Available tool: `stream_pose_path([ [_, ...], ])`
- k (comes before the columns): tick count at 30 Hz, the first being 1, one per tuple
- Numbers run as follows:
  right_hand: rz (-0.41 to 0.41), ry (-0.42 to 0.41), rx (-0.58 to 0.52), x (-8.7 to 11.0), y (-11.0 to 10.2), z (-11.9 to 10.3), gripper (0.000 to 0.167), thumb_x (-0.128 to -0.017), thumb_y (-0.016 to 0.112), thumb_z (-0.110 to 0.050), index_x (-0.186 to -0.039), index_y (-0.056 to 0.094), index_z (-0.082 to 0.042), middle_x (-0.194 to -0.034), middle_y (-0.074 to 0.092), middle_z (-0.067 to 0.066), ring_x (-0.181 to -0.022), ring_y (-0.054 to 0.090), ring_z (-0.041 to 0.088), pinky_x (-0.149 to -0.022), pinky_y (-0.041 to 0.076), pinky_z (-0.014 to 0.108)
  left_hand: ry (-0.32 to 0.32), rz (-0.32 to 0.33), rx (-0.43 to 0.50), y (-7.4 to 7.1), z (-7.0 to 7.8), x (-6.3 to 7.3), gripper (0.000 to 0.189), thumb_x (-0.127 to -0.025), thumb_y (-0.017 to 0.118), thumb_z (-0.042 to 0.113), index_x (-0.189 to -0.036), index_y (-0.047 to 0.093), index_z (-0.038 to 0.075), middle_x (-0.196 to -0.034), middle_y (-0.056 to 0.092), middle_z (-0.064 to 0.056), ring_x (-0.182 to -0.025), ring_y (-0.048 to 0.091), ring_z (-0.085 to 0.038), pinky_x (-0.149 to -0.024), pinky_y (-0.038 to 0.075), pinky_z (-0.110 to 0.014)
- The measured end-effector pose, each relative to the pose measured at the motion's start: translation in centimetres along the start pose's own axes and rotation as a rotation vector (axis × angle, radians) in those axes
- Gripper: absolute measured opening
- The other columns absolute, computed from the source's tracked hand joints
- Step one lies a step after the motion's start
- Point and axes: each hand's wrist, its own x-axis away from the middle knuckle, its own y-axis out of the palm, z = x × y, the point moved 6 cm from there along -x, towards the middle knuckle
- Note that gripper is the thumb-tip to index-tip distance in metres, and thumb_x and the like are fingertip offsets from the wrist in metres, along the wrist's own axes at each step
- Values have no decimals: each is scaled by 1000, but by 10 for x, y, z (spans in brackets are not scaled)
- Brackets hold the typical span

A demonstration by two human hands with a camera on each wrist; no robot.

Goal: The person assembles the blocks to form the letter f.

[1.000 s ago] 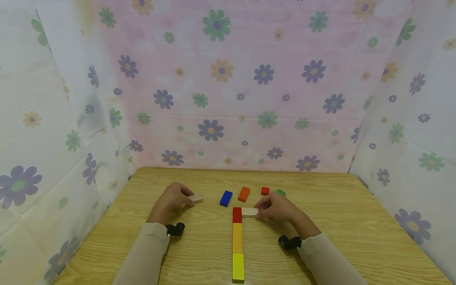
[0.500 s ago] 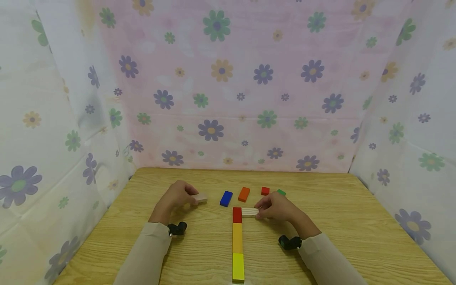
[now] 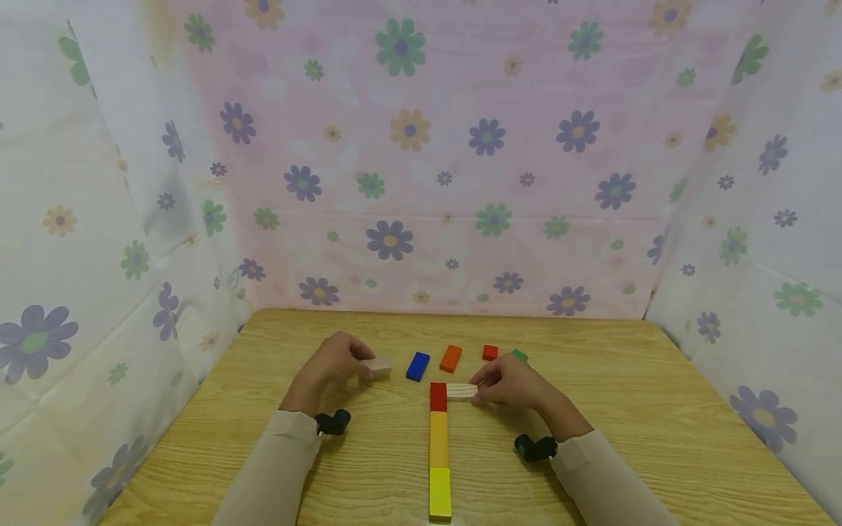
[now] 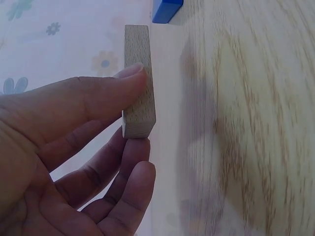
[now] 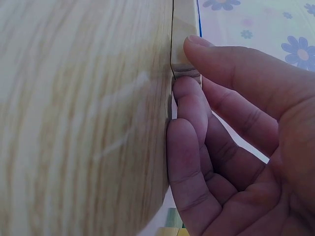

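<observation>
A person's left hand [image 3: 334, 361] pinches a flecked wooden block [image 4: 138, 105] by its near half, beside a blue block [image 3: 417, 367]; the right hand [image 3: 516, 381] grips a pale streaked block [image 3: 461, 391] against a red block [image 3: 438, 397].

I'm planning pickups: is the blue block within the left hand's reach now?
Probably yes, once the left hand sets down the plain block it pinches; nothing else bars the blue block.
</observation>
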Motion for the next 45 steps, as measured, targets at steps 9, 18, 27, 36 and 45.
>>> stream_pose_path([
  [9, -2, -6, -9, -1, 1, 3, 27, -87, 86, -20, -109, 79, -6, -87, 75, 1, -78, 67, 17, -67, 57, 32, -11, -29, 2, 8, 4, 1, 25, -81, 88, 8, -105, 81, 12, -107, 75, -3, -99, 67, -20, -93, 55, -45],
  [18, -7, -13, -13, -2, 1, 4, 27, -87, 85, -20, -109, 79, -6, -87, 76, 1, -78, 67, 17, -66, 57, 32, -3, -60, 16, 18, 9, 0, 26, -80, 89, 8, -104, 81, 13, -103, 75, 0, -96, 66, -19, -86, 56, -41],
  [27, -3, -11, -22, -1, 1, 5, 26, -86, 86, -20, -109, 80, -7, -86, 76, 2, -76, 66, 17, -65, 56, 33, 16, -78, 11, 27, 13, 0, 27, -80, 89, 9, -106, 81, 11, -105, 75, -2, -94, 66, -19, -82, 57, -38],
  [36, -4, -12, -22, -1, 1, 6, 26, -87, 86, -19, -109, 80, -7, -87, 76, 2, -78, 67, 17, -66, 57, 33, 35, -85, 8, 34, 17, -1, 28, -79, 90, 12, -106, 81, 14, -104, 73, -1, -92, 64, -18, -75, 56, -34],
  [45, 1, -9, -19, 0, 1, 6, 26, -86, 86, -20, -108, 80, -7, -87, 75, 2, -78, 67, 17, -66, 56, 33, 75, -104, -14, 39, 26, 2, 25, -79, 91, 13, -101, 82, 17, -100, 74, 0, -91, 65, -19, -73, 57, -34],
])
